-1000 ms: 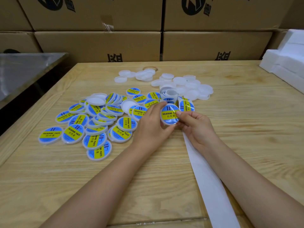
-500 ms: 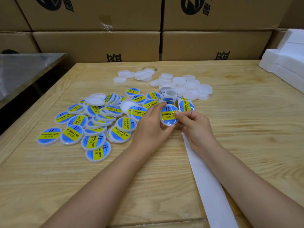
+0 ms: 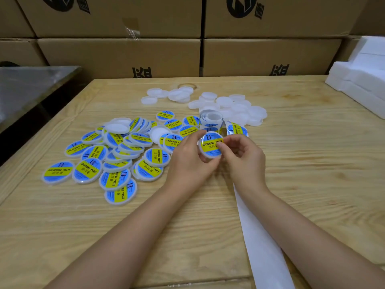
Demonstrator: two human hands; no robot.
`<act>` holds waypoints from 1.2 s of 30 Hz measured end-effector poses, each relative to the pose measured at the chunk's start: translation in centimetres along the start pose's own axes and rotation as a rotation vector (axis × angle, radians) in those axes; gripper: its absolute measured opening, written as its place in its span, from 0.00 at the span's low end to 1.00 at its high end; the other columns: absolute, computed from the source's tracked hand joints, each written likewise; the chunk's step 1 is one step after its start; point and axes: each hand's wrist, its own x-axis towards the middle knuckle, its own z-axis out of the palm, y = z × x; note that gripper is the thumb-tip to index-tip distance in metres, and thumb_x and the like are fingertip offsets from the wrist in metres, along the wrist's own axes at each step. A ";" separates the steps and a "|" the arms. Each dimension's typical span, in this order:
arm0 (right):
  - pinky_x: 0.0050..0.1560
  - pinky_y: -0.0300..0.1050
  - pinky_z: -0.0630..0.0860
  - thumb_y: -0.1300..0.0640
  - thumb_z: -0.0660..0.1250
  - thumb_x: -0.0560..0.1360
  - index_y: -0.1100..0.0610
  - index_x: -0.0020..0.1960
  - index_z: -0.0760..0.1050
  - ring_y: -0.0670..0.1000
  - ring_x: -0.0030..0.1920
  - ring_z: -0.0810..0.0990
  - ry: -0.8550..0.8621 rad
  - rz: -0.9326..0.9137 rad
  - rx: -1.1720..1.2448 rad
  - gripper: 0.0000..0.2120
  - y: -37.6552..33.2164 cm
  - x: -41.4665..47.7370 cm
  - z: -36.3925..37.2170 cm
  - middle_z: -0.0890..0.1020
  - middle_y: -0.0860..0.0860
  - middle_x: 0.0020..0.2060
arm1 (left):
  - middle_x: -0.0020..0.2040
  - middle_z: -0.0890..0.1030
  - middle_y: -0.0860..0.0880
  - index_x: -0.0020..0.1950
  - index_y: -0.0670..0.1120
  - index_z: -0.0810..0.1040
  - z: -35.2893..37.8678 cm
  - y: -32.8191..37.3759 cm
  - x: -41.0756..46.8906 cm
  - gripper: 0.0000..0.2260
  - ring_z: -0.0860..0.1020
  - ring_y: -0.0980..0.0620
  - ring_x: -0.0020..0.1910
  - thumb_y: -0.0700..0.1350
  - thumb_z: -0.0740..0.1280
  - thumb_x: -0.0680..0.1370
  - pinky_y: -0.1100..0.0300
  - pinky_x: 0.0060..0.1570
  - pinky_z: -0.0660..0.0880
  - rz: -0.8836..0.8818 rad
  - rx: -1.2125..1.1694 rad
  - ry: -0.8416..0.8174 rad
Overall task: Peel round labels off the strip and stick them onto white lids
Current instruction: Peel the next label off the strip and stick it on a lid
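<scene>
2 hands grip 1 lid (image 3: pixel 210 145) above the table (image 3: pixel 312 163): your left hand (image 3: pixel 188 161) pinches its rim, your right hand (image 3: pixel 242 157) has gone from edge to pressing the label (image 3: pixel 210 143) flat. Sticking looks nearly finished.

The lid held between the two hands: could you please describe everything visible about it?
The lid is round, white and plastic-looking, its face covered by a blue label with a yellow band reading SOLDERING PASTE. It is tilted toward the camera above the wooden table. The left hand grips its left edge; the right hand presses a thumb on the label.
</scene>
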 end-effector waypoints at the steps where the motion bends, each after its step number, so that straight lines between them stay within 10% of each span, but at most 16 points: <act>1: 0.42 0.39 0.74 0.61 0.73 0.70 0.44 0.42 0.77 0.40 0.35 0.79 0.009 -0.018 -0.017 0.12 0.0 -0.1 0.0 0.81 0.39 0.32 | 0.40 0.78 0.52 0.62 0.47 0.75 0.0 0.0 0.0 0.25 0.75 0.67 0.35 0.47 0.75 0.66 0.81 0.41 0.64 -0.012 -0.014 0.000; 5: 0.43 0.34 0.76 0.59 0.72 0.70 0.35 0.64 0.67 0.41 0.37 0.81 -0.008 0.019 -0.017 0.30 0.1 -0.1 -0.2 0.82 0.44 0.34 | 0.42 0.80 0.52 0.60 0.49 0.76 0.0 -0.1 -0.1 0.23 0.76 0.65 0.34 0.48 0.76 0.66 0.80 0.39 0.66 -0.046 -0.046 -0.012; 8: 0.45 0.45 0.78 0.59 0.70 0.73 0.50 0.47 0.79 0.43 0.37 0.81 0.045 0.027 -0.051 0.05 -0.2 0.2 0.0 0.83 0.44 0.35 | 0.43 0.79 0.52 0.60 0.47 0.76 0.2 0.1 -0.3 0.24 0.78 0.61 0.40 0.47 0.76 0.66 0.79 0.42 0.65 0.005 -0.057 -0.021; 11: 0.41 0.46 0.77 0.54 0.72 0.72 0.53 0.35 0.75 0.45 0.34 0.79 0.134 0.066 -0.018 0.09 -0.2 0.3 -0.1 0.80 0.46 0.31 | 0.49 0.81 0.49 0.60 0.42 0.77 0.5 0.6 -0.7 0.25 0.78 0.54 0.44 0.44 0.77 0.65 0.77 0.46 0.65 0.124 -0.037 -0.022; 19: 0.38 0.30 0.70 0.48 0.77 0.64 0.46 0.42 0.68 0.39 0.40 0.77 -0.040 0.057 -0.169 0.18 -0.5 -0.2 0.4 0.78 0.44 0.41 | 0.47 0.82 0.46 0.60 0.42 0.77 0.3 0.3 -0.5 0.25 0.78 0.50 0.44 0.36 0.73 0.63 0.79 0.45 0.64 0.062 -0.069 -0.010; 28: 0.48 0.49 0.76 0.66 0.70 0.72 0.52 0.42 0.76 0.50 0.43 0.78 -0.234 0.071 0.042 0.09 -0.6 0.5 -1.0 0.82 0.59 0.44 | 0.31 0.77 0.53 0.62 0.49 0.76 -0.9 -1.2 0.3 0.30 0.74 0.64 0.30 0.44 0.80 0.62 0.73 0.40 0.73 -0.066 -0.188 -0.143; 36: 0.38 0.37 0.77 0.67 0.66 0.74 0.61 0.41 0.79 0.45 0.34 0.79 -0.205 0.199 0.293 0.05 -0.5 0.8 -1.3 0.83 0.52 0.38 | 0.50 0.75 0.55 0.68 0.43 0.72 -1.3 -1.7 0.4 0.36 0.73 0.71 0.39 0.41 0.80 0.62 0.81 0.41 0.67 0.088 -0.162 -0.213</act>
